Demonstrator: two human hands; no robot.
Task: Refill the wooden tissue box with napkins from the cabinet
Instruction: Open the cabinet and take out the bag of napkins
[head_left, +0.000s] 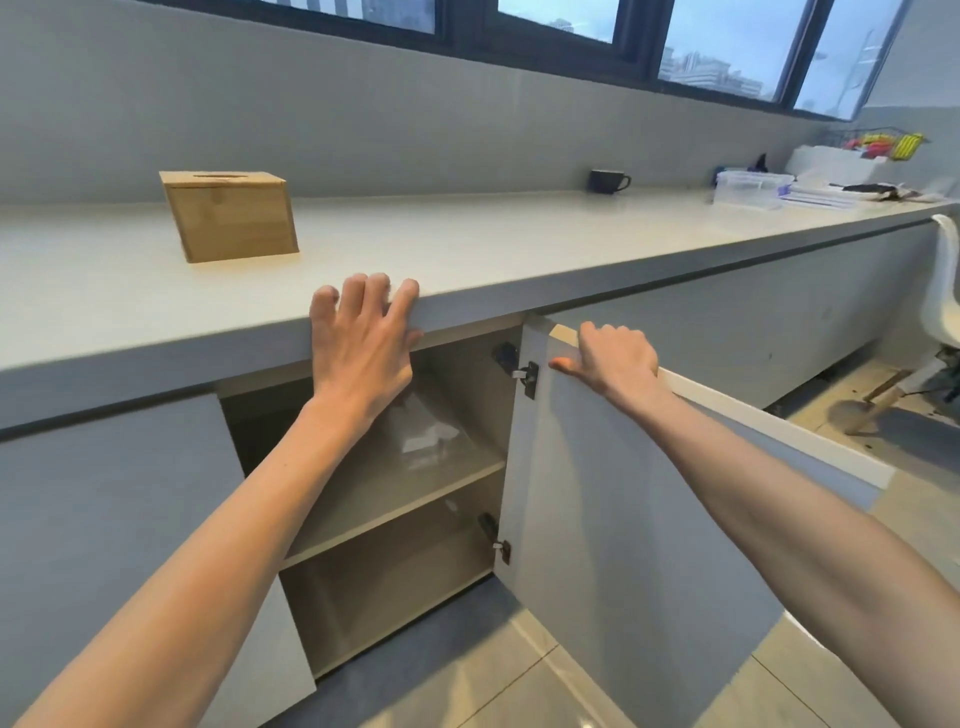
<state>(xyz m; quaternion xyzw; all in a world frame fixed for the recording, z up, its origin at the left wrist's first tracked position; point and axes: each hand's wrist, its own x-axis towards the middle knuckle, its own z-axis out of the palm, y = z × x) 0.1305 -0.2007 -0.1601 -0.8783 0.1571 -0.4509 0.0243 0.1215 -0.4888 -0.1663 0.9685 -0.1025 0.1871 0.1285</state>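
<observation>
My right hand (615, 358) grips the top edge of the pale grey cabinet door (623, 509), fingers curled over it, thumb on the inner face. The door stands swung out, hinges showing. My left hand (363, 343) lies flat on the front edge of the long off-white countertop (467, 244), fingers spread and straight, holding nothing.

The square light-wood tissue box with a slot in its lid (231, 215) sits on the countertop, well apart from both hands, up and to the left. Inside the cabinet, on the upper beige shelf (395, 499), lies a clear plastic packet with something white inside (426, 436); probably the napkins, though blur and my left wrist partly hide it.

Risks, as I judge them:
- Door edge juts at knee and head level; crouching in, I could knock against it.
- Packet lies deep; a blind grab could tear the slippery film or spill napkins.
- Letting go of the door may let it swing onto my arm.

Writing: none legible. Box unmarked; the packet shows no readable label. The dark mug (608, 182) far along is plain.
</observation>
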